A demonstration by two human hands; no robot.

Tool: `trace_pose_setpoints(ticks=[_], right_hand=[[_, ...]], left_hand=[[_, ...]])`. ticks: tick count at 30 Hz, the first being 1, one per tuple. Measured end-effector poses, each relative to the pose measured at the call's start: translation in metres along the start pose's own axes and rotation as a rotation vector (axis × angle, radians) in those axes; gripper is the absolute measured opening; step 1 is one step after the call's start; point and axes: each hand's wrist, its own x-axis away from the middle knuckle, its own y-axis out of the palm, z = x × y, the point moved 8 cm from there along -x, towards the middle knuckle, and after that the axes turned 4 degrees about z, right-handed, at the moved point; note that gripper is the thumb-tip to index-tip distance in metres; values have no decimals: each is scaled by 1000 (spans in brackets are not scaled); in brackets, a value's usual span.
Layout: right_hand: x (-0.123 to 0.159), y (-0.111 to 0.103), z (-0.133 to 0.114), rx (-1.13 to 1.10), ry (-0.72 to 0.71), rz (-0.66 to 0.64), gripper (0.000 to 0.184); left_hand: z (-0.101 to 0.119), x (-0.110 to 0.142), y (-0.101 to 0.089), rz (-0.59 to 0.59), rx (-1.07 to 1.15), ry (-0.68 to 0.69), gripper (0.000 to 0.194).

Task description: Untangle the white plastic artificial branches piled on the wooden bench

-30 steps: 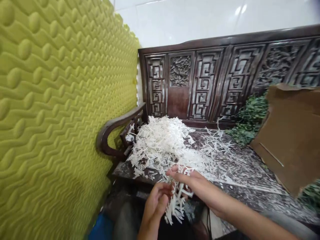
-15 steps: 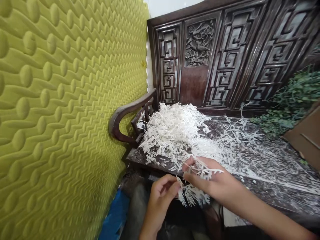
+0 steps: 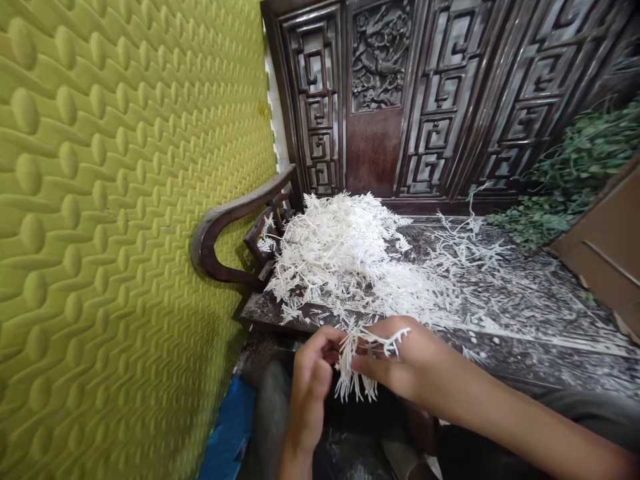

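On your left, a yellow embossed panel (image 3: 100,200) is filling the whole side of the view. In front of you, a dark wooden bench (image 3: 374,155) is stretching across to the right, its back showing fretwork and a carved floral panel, its curved armrest (image 3: 203,247) standing just beside the yellow surface. On the seat's left end, a heap of white artificial foliage (image 3: 340,237) is lying near the armrest, and loose white bits are spreading from it over the seat to the right. Farther right, green foliage (image 3: 575,167) is resting against the bench back, and a brown cardboard piece (image 3: 607,250) is leaning in front of it, partly out of view. Low on the left, something blue (image 3: 227,427) is showing beside your leg.

Your right hand (image 3: 405,357) is grasping a white sprig (image 3: 356,380) between thumb and fingers, in front of the seat's edge and below the heap. Your left hand (image 3: 313,373) is meeting the sprig's left side with bent fingers; you cannot tell whether they are pinching it. Smallest of all, a forked white twig end (image 3: 397,341) is sticking out across the back of your right hand.
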Motion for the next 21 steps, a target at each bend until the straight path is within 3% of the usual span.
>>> trace_pose_setpoints(ticks=[5, 11, 16, 21], right_hand=[[1, 11, -4, -233, -12, -121, 29], [2, 19, -4, -238, -48, -160, 28], [2, 24, 0, -232, -44, -191, 30], [6, 21, 6, -324, 96, -159, 23]], left_hand=[[10, 2, 2, -33, -397, 65, 25], [9, 5, -2, -92, -496, 139, 14], [5, 7, 3, -124, -532, 124, 21], [-1, 6, 2, -123, -419, 53, 37]])
